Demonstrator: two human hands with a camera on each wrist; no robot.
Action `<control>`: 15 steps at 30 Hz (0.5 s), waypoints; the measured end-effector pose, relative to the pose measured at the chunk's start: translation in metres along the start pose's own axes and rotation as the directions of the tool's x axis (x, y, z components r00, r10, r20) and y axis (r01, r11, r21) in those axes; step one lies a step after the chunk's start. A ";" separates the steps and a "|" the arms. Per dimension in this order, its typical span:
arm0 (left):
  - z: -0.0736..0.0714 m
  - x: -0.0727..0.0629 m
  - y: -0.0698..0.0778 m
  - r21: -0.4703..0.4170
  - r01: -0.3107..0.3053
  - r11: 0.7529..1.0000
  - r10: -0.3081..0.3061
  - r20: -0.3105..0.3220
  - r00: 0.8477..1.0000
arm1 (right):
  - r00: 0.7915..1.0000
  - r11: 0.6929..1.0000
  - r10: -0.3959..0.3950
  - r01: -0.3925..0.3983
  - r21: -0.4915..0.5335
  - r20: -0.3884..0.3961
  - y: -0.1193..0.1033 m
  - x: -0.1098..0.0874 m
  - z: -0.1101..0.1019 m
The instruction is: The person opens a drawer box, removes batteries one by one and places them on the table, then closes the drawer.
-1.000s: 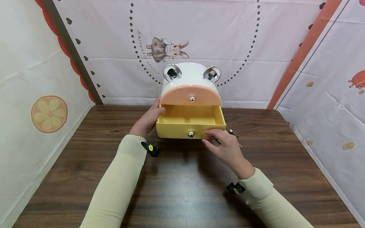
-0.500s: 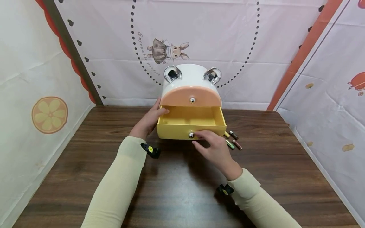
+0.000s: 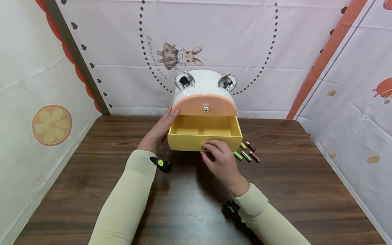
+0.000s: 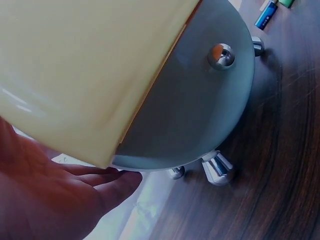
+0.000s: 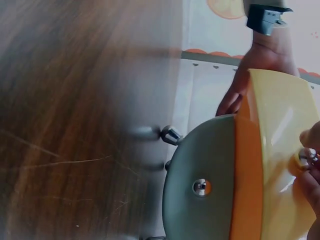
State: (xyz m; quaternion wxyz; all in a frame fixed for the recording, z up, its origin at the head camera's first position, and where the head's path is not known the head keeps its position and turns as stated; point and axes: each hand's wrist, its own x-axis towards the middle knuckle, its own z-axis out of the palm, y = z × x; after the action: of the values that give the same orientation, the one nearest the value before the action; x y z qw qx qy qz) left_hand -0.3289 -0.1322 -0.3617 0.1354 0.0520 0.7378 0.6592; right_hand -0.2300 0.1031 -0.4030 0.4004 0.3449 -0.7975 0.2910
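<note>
A small rounded drawer cabinet (image 3: 205,80) stands at the back middle of the table, white on top with two silver ear-like rings. Its yellow drawer (image 3: 183,143) is pulled out and looks empty inside. Above it the peach drawer (image 3: 196,103) is closed; below, the grey-green drawer (image 4: 185,110) shows closed in the wrist views. My left hand (image 3: 157,134) lies along the cabinet's left side, fingers extended, thumb by the peach front's edge. With thumb and fingers my right hand (image 3: 222,165) pinches the yellow drawer's silver knob (image 5: 305,156).
Several small batteries (image 3: 246,156), green, yellow, black and dark red, lie right of the cabinet; a blue one (image 4: 266,15) shows in the left wrist view. Silver feet (image 4: 217,167) lift the cabinet off the wooden table (image 3: 183,211). A printed cloth (image 3: 245,34) hangs behind.
My right hand has moved left along the yellow drawer's front to its knob and taken hold of it, uncovering the batteries. My left thumb has shifted from the drawer's rim up to the peach front's edge.
</note>
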 end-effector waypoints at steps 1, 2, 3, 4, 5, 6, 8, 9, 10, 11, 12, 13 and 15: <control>-0.001 0.003 -0.003 0.002 -0.012 1.000 0.012 -0.003 1.000 | 1.000 1.000 -0.014 0.013 -0.015 -0.005 0.000 0.000 0.002; -0.001 0.006 -0.007 0.004 -0.022 1.000 0.022 -0.008 1.000 | 1.000 0.999 -0.027 0.027 -0.025 -0.012 0.000 0.001 0.003; -0.001 0.005 -0.008 0.007 -0.029 1.000 0.030 -0.007 1.000 | 0.999 0.999 -0.036 0.036 -0.034 -0.016 0.000 0.001 0.004; -0.001 0.006 -0.008 0.007 -0.032 0.999 0.033 -0.010 0.999 | 0.999 0.998 -0.042 0.042 -0.041 -0.019 0.000 0.002 0.005; 0.000 0.006 -0.008 0.007 -0.038 0.999 0.038 -0.013 0.999 | 0.999 0.998 -0.047 0.046 -0.046 -0.023 0.001 0.002 0.005; 0.000 0.006 -0.008 0.005 -0.044 0.999 0.044 -0.015 0.999 | 0.999 0.998 -0.048 0.047 -0.050 -0.026 0.002 0.003 0.005; 0.000 0.006 -0.009 0.005 -0.049 0.999 0.049 -0.012 0.999 | 0.998 0.998 -0.046 0.044 -0.052 -0.033 0.004 0.003 0.006; 0.000 0.006 -0.009 0.001 -0.050 0.999 0.050 -0.010 0.999 | 0.998 0.998 -0.044 0.042 -0.055 -0.034 0.005 0.003 0.006; 0.000 0.006 -0.009 -0.007 -0.049 0.999 0.049 -0.011 0.999 | 0.999 0.998 -0.042 0.040 -0.058 -0.034 0.006 0.003 0.006; 0.001 0.006 -0.008 -0.015 -0.047 0.999 0.047 -0.009 0.999 | 0.999 0.997 -0.040 0.038 -0.061 -0.033 0.008 0.003 0.006; 0.001 0.006 -0.008 -0.021 -0.044 0.999 0.044 -0.008 0.999 | 0.999 0.997 -0.037 0.035 -0.061 -0.030 0.009 0.003 0.005; 0.001 0.006 -0.008 -0.027 -0.042 0.999 0.042 -0.005 0.999 | 0.999 0.998 -0.034 0.032 -0.063 -0.027 0.010 0.003 0.005; 0.002 0.006 -0.007 -0.040 -0.040 0.998 0.040 -0.003 0.999 | 0.999 0.997 -0.028 0.027 -0.066 -0.020 0.012 0.003 0.005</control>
State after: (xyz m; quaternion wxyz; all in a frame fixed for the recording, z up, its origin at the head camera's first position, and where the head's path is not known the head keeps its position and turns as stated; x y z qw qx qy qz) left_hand -0.3337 -0.1300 -0.3699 0.1226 0.0632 0.7235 0.6764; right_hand -0.2431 0.1056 -0.4050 0.4237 0.3396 -0.7976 0.2626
